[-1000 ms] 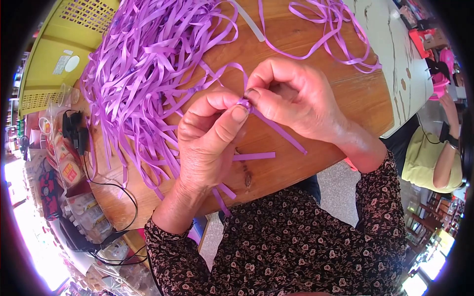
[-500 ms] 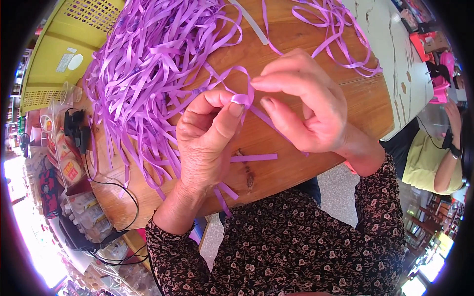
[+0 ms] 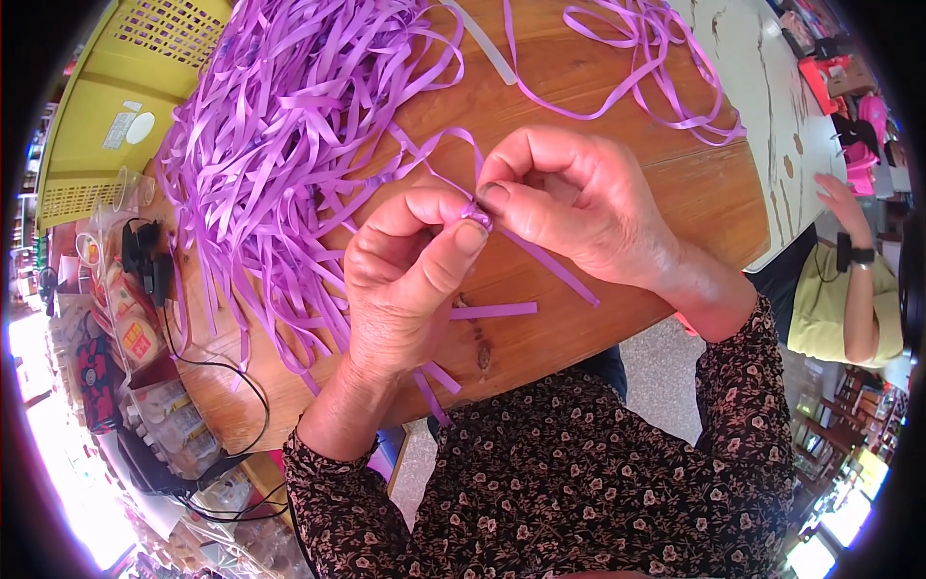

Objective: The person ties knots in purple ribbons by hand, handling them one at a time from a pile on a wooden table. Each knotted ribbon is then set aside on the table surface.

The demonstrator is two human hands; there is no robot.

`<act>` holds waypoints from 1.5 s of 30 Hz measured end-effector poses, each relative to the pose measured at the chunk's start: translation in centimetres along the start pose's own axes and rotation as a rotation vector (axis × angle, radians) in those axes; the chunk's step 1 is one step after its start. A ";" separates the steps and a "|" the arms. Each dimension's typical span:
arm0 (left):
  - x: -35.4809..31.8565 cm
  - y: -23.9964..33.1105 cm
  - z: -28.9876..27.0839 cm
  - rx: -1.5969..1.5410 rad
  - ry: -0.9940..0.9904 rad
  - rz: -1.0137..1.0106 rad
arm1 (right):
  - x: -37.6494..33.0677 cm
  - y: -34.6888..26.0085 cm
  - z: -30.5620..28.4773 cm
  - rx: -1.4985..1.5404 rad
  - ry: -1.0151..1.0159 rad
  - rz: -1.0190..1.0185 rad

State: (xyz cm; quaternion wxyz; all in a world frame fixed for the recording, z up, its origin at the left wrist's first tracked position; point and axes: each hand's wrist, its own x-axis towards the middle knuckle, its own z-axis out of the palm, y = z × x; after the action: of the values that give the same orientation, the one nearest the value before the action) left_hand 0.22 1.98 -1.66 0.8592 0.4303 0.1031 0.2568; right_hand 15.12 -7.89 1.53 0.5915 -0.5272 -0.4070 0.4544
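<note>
Since half a second ago, the right hand (image 3: 579,207) has been closed back onto the left hand (image 3: 410,275); the purple ribbon strip (image 3: 477,214) is pinched tight between both hands' fingers above the wooden table (image 3: 617,318), suggesting a knot being tightened.

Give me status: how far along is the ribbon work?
Done: no finished pieces can be made out on the round wooden table. In hand: left hand and right hand pinch one purple ribbon strip together at a small fold or knot. Left: a large loose ribbon pile, apparently unworked, plus loose strands by the far edge.
</note>
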 end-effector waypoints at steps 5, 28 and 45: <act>0.1 -0.2 0.3 0.003 0.048 -0.004 | 0.5 1.3 -0.4 -0.439 0.047 -0.465; 0.1 0.5 0.3 0.039 0.005 -0.068 | 0.6 0.2 -1.5 -0.590 0.003 -0.738; 0.1 0.6 0.4 -0.028 0.092 -0.145 | 0.8 0.5 -1.3 -0.737 0.054 -0.861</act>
State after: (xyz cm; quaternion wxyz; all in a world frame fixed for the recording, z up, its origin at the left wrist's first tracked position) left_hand 0.21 2.06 -0.96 0.8759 0.3974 0.1696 0.2147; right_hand 16.53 -7.42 0.86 0.5105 -0.4969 -0.7016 -0.0134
